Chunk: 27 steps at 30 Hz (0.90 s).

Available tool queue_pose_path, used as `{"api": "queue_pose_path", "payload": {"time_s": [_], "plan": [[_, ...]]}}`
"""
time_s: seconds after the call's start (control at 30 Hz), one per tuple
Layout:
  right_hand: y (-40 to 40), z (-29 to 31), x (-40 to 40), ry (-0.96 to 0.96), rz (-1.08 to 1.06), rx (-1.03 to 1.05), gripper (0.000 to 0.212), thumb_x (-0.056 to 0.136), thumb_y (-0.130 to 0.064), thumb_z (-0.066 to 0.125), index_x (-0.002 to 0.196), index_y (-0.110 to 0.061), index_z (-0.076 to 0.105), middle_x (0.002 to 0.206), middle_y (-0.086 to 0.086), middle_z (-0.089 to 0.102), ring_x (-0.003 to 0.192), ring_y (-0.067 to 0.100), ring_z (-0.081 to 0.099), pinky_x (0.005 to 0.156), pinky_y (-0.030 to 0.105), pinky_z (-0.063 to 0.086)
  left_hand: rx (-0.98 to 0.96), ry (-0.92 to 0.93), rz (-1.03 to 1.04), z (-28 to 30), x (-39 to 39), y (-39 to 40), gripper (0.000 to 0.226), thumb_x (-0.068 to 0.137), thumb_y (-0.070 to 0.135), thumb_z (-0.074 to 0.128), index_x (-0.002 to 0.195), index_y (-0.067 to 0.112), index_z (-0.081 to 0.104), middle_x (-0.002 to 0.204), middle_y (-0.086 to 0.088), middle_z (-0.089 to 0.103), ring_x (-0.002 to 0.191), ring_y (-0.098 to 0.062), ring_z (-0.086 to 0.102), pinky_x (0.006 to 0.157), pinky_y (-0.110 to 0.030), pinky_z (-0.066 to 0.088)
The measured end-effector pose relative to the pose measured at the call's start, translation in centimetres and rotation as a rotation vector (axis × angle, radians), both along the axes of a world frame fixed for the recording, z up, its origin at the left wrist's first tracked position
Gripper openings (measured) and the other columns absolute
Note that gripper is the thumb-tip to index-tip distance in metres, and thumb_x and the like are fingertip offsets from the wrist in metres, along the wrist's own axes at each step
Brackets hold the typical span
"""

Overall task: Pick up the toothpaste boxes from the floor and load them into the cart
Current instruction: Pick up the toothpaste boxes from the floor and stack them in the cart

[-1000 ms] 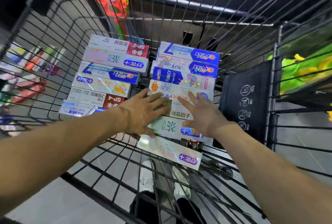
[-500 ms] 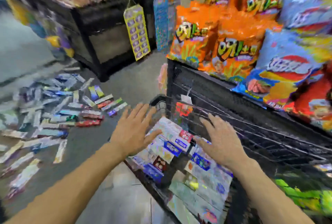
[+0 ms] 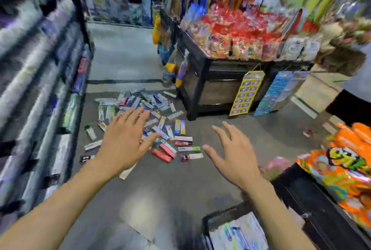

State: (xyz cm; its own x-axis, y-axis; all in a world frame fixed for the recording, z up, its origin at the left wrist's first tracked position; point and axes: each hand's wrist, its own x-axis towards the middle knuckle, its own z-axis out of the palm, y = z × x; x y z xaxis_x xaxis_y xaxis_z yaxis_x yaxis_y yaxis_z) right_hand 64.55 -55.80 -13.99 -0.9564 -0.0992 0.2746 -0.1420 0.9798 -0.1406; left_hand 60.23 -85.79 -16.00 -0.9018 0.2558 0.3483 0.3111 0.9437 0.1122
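Both hands empty, fingers spread, held out over aisle floor.
Scattered long thin toothpaste boxes (image 3: 160,129) seen ahead and below on grey floor (image 3: 124,59), long axes mixed; left hand (image 3: 124,139) judged nearer, over pile, right hand (image 3: 236,155) off to side; black wire cart (image 3: 206,221) at lower right, boxes already loaded.

snack bin (image 3: 230,81) beside blurred shelving (image 3: 36,89).

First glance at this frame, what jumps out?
Two open, empty hands, left hand and right hand, stretched out above a heap of toothpaste boxes strewn over the grey floor mid-frame. Bright orange snack bags at right; the cart corner shows bottom centre.
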Motion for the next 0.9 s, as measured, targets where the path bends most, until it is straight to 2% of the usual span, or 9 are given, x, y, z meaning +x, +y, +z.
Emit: {"api": "queue_pose_path", "payload": {"time_s": [0.1, 0.3, 0.53, 0.67, 0.77, 0.9], "plan": [[-6.2, 0.6, -5.6, 0.022, 0.088, -0.049, 0.069, 0.089, -0.07, 0.04, 0.139, -0.023, 0.055, 0.15, 0.014, 0.047, 0.136, 0.035, 0.046, 0.112, 0.046, 0.039, 0.016, -0.006, 0.079, 0.0, -3.2, -7.0, 0.078, 0.095, 0.068, 0.032, 0.139, 0.008, 0.054, 0.142, -0.017, 0.057, 0.13, -0.036, 0.051, 0.104, -0.052, 0.043], [-15.8, 0.8, -14.0, 0.021, 0.264, -0.074, 0.065, 0.091, -0.065, 0.043, 0.136, -0.021, 0.059, 0.144, 0.013, 0.051, 0.134, 0.033, 0.047, 0.11, 0.042, 0.038, 0.069, -0.03, 0.236, 0.2, -7.0, -15.8, 0.085, 0.093, 0.074, 0.026, 0.139, 0.009, 0.056, 0.144, -0.016, 0.055, 0.134, -0.036, 0.05, 0.106, -0.056, 0.042], [-22.7, -1.3, -23.7, -0.058, 0.41, -0.078, 0.07, 0.091, -0.071, 0.041, 0.143, -0.027, 0.052, 0.152, 0.008, 0.045, 0.139, 0.03, 0.042, 0.112, 0.048, 0.038, 0.063, -0.082, 0.457, -0.4, -10.5, -21.5, 0.089, 0.093, 0.077, 0.012, 0.145, 0.016, 0.051, 0.149, -0.009, 0.052, 0.139, -0.03, 0.045, 0.113, -0.054, 0.035], [-26.7, -2.7, -29.9, -0.105, 0.511, -0.107, 0.073, 0.09, -0.075, 0.033, 0.143, -0.027, 0.05, 0.15, 0.007, 0.045, 0.139, 0.03, 0.041, 0.111, 0.05, 0.038, 0.034, -0.103, 0.543, -1.4, -13.2, -24.5, 0.083, 0.095, 0.074, 0.021, 0.147, 0.016, 0.049, 0.15, -0.007, 0.05, 0.14, -0.029, 0.042, 0.113, -0.047, 0.029], [-29.8, -4.0, -35.0, -0.12, 0.603, -0.124, 0.074, 0.091, -0.073, 0.034, 0.142, -0.023, 0.051, 0.15, 0.008, 0.046, 0.138, 0.033, 0.043, 0.111, 0.051, 0.039, 0.045, -0.128, 0.616, -2.0, -16.3, -26.3, 0.078, 0.095, 0.071, 0.031, 0.145, 0.015, 0.051, 0.148, -0.006, 0.053, 0.138, -0.028, 0.045, 0.111, -0.052, 0.037], [-33.6, -5.7, -41.8, -0.169, 0.697, -0.093, 0.073, 0.091, -0.073, 0.034, 0.144, -0.025, 0.047, 0.151, 0.008, 0.046, 0.138, 0.033, 0.043, 0.112, 0.051, 0.039, 0.042, -0.18, 0.686, -3.4, -20.4, -28.6, 0.079, 0.096, 0.073, 0.026, 0.15, 0.017, 0.044, 0.151, -0.008, 0.05, 0.141, -0.029, 0.042, 0.115, -0.054, 0.035]]}}
